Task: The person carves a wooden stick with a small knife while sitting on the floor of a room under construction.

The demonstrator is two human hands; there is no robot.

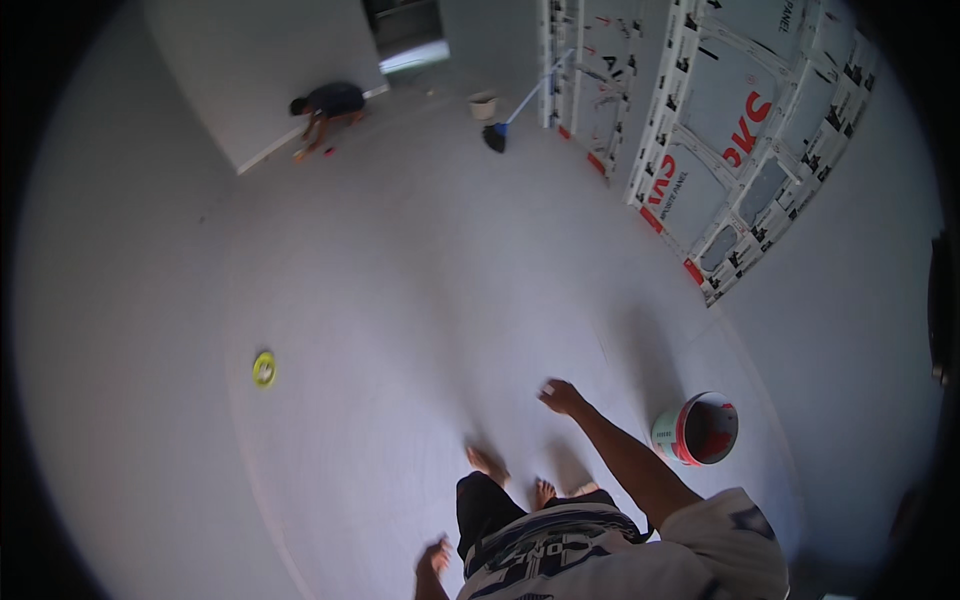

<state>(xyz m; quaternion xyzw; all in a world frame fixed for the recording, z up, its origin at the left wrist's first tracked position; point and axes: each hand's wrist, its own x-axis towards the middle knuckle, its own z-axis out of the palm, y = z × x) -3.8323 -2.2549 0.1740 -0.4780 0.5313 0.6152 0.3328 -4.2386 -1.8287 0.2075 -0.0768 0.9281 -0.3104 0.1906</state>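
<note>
My right hand is held out over the pale floor, its fingers curled closed. A small whitish spot shows at the fingertips; what it is cannot be made out. My left hand hangs low at my side, blurred, and touches nothing I can see. To the right of my right forearm stands a bucket with a pale green and red outside and reddish smears inside. On the floor at the left lies a yellow-green ring-shaped roll, well away from both hands.
Large wrapped panels or frames lean along the right wall. Farther back are a broom with a blue-and-white handle and a pale bucket. Another person crouches by the far wall near a doorway, hands at the floor.
</note>
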